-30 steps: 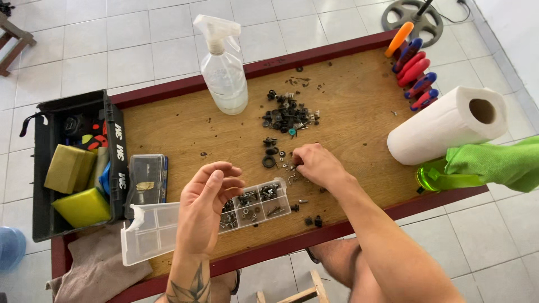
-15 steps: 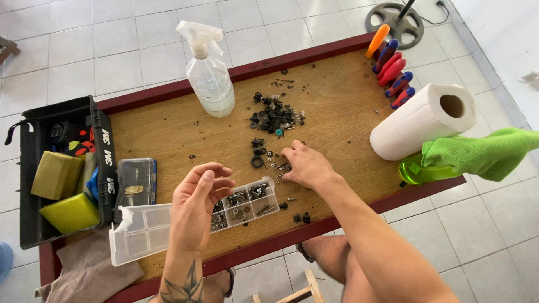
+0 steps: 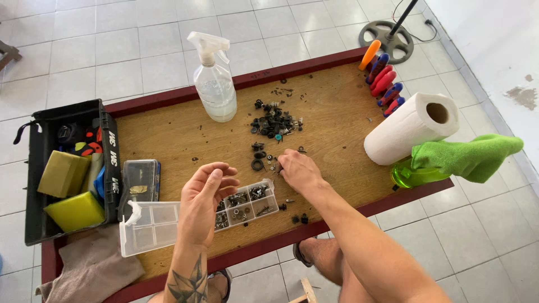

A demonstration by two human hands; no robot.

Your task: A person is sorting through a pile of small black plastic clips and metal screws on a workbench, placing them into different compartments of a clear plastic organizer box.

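My left hand (image 3: 205, 197) hovers palm up, fingers loosely curled, over a clear compartment box (image 3: 168, 220) that holds small dark hardware in its right-hand cells. Whether something tiny lies in the palm is too small to tell. My right hand (image 3: 296, 170) rests on the wooden table (image 3: 185, 134), fingertips pinched at small black washers and screws (image 3: 260, 159) just left of it. A larger pile of dark hardware (image 3: 275, 122) lies farther back.
A spray bottle (image 3: 215, 85) stands at the back. A black toolbox (image 3: 64, 168) with yellow sponges sits left, a small clear case (image 3: 141, 179) beside it. Screwdrivers (image 3: 382, 76), a paper towel roll (image 3: 411, 128) and a green cloth (image 3: 469, 157) are right; a grey rag (image 3: 90, 269) lies front left.
Both hands stay in nearly the same places. The right hand's fingers shift slightly among the small parts; the view itself has drifted a little.
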